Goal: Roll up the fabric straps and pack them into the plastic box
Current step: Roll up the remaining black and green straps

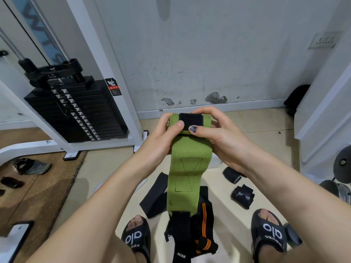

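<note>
The person stands over the floor (237, 215) in black slides, both bare hands raised in front of them around a green strap (188, 168). Its upper end is already wound into a short roll, with a black fastener patch (190, 121) on the outside of the roll. The left hand (163, 137) has its grip clenched on the left end of the roll, thumb pressed at the edge of the black patch; the right hand (218, 133) grips the right end, its dark-nailed thumb lying across the lower edge of the roll. The rest of the green strap hangs straight down between the forearms, showing a stitched rectangle, and ends in a black tab (180, 224) near the feet. Below it on the floor lies a black strap with orange stripes (205, 215), partly hidden by the hanging green one, and just beside it to the left a flat black strap (153, 196). To the right, near the right slide (269, 232), sit two small rolled black straps (241, 186), close together but apart. A weight stack (76, 109) in a white frame stands against the wall on the left. I cannot make out the plastic box from here.
</note>
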A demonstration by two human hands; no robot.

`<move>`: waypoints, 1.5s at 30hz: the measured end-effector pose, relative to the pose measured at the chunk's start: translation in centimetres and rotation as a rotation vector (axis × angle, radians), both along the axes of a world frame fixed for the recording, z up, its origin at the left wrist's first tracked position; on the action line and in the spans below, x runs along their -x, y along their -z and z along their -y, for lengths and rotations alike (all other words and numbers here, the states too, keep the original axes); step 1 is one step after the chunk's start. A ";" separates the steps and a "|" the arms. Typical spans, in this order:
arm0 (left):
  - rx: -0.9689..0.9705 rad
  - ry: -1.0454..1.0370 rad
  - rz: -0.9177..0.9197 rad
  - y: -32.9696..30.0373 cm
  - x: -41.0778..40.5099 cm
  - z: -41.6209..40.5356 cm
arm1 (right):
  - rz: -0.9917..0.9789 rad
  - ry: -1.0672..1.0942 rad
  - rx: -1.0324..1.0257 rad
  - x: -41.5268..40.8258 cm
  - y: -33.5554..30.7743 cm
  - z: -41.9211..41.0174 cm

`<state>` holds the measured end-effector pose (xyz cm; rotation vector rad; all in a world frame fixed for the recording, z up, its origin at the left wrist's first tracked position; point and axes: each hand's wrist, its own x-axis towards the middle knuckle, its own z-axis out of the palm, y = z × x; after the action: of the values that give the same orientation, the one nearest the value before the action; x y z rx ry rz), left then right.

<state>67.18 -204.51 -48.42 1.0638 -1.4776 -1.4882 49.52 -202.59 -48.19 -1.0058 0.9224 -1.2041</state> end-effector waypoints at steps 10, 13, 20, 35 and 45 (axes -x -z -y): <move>0.049 0.022 -0.004 0.0 0.0 0.1 | -0.204 0.030 -0.105 -0.8 0.9 0.0; -0.028 0.043 -0.032 0.0 0.0 0.0 | -0.197 0.062 -0.040 -0.9 1.3 0.1; -0.144 0.036 -0.041 0.5 0.2 0.3 | -0.120 0.050 0.095 -0.3 1.3 0.2; -0.156 0.032 -0.064 1.7 1.9 -0.8 | -0.135 0.204 -0.202 -2.6 1.8 0.4; -0.064 0.015 -0.107 0.9 1.5 -0.4 | -0.101 0.167 -0.215 -1.9 2.1 0.8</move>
<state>65.66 -204.09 -49.28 0.9962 -1.3743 -1.5872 51.39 -203.35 -50.33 -0.8354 1.2076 -1.1709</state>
